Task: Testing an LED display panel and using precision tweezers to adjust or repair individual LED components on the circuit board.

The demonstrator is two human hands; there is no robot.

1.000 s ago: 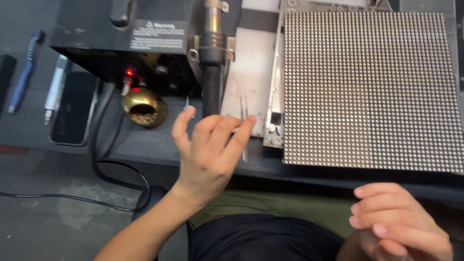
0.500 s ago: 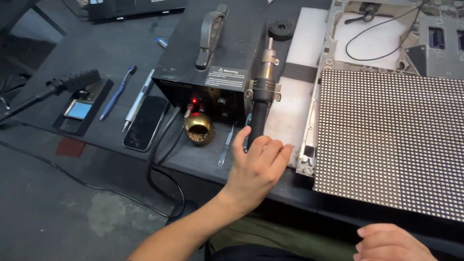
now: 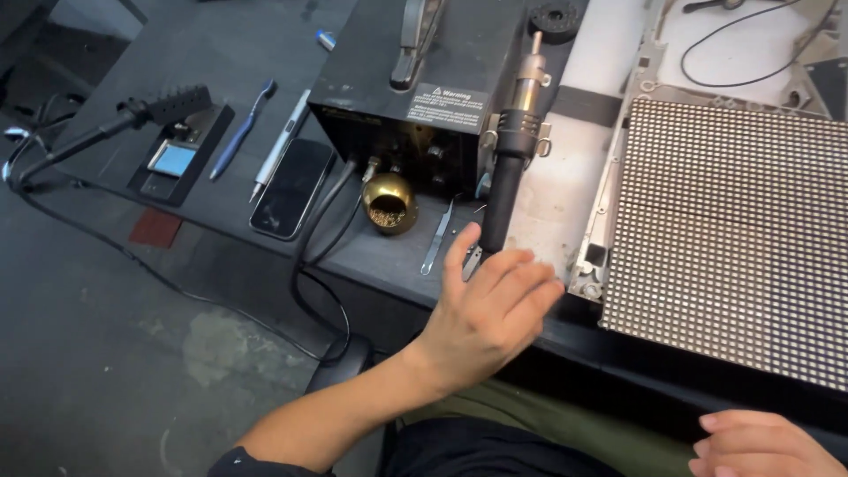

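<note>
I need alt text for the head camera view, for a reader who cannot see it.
A person's open left hand reaches toward the black handle of a hot-air tool resting beside a black box-shaped station on a dark workbench. A dotted grid panel lies to the right; the right hand rests low.

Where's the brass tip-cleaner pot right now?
In the head view, the brass pot sits left of centre on the dark bench, just in front of the black station box, with the phone to its left and tweezers to its right.
</note>
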